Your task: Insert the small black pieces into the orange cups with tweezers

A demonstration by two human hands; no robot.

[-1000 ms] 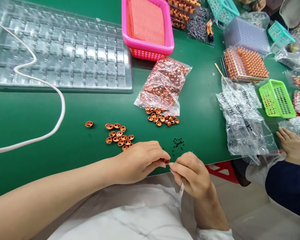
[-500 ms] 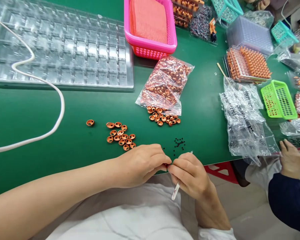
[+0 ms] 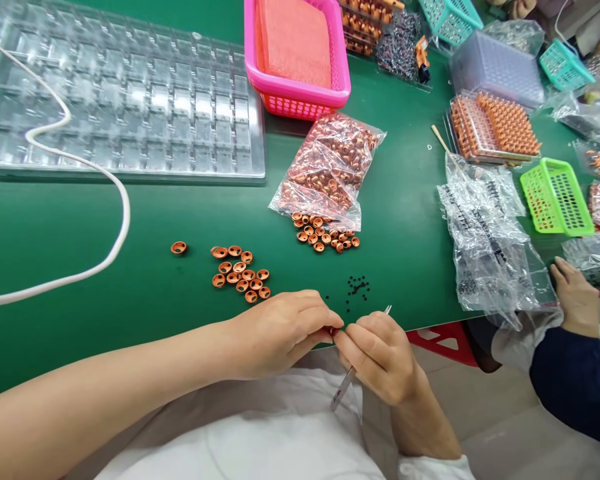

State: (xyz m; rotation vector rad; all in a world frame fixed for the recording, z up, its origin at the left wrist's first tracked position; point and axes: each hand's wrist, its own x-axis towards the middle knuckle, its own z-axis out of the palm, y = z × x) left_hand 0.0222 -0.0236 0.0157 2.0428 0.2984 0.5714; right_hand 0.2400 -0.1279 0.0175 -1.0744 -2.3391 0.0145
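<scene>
At the table's front edge, the fingertips of my left hand (image 3: 290, 333) are pinched together; whatever small thing lies between them is mostly hidden. Against those fingertips rests my right hand (image 3: 383, 357), its fingers closed round slim metal tweezers (image 3: 344, 387) whose points stick out above the knuckles. Just beyond my hands lies a scatter of tiny black pieces (image 3: 359, 287). Left of them is a loose group of copper-coloured cup-like rings (image 3: 240, 268), with a single copper ring (image 3: 179, 248) farther left. More copper rings (image 3: 320, 235) spill beside a clear bag (image 3: 330, 167) full of them.
A clear moulded tray (image 3: 130, 100) and a white cable (image 3: 95, 163) lie at left. The pink basket (image 3: 300, 97) stands at the back. Plastic bags (image 3: 485, 233), a green basket (image 3: 557, 197) and stacked orange parts (image 3: 510, 127) are at right, near another person's hand (image 3: 575, 297).
The tweezers have turned in my right hand, which has shifted slightly; their tips show more. My left hand stays nearly still. The other person's hand has moved a little left and up.
</scene>
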